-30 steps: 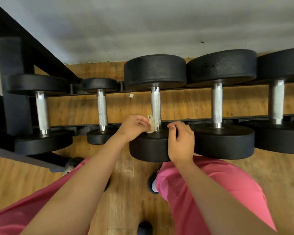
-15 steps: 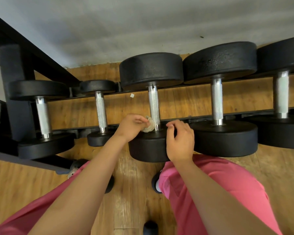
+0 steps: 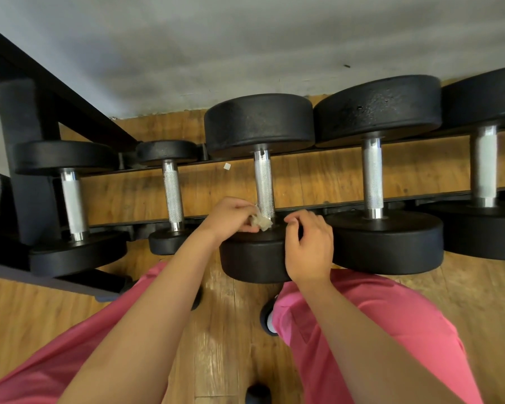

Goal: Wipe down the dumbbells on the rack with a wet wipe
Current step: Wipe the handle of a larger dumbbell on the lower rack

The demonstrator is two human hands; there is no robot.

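Note:
Several black dumbbells with knurled silver handles lie across the rack rails (image 3: 318,205). The middle dumbbell (image 3: 263,179) is in front of me. My left hand (image 3: 231,217) pinches a crumpled, greyish wet wipe (image 3: 260,221) against the base of that handle, where it meets the near weight head. My right hand (image 3: 309,243) rests on the right side of the same near head, fingers curled over its top edge beside the handle.
A large dumbbell (image 3: 373,176) sits right of the middle one, a small one (image 3: 172,193) left of it. The black rack upright (image 3: 27,158) stands at far left. Wooden floor, a grey wall behind, my pink trousers and dark shoes below.
The view has shifted slightly. My left hand with the wipe stays at the base of the handle, the wipe now lower against the near head. My right hand has barely moved.

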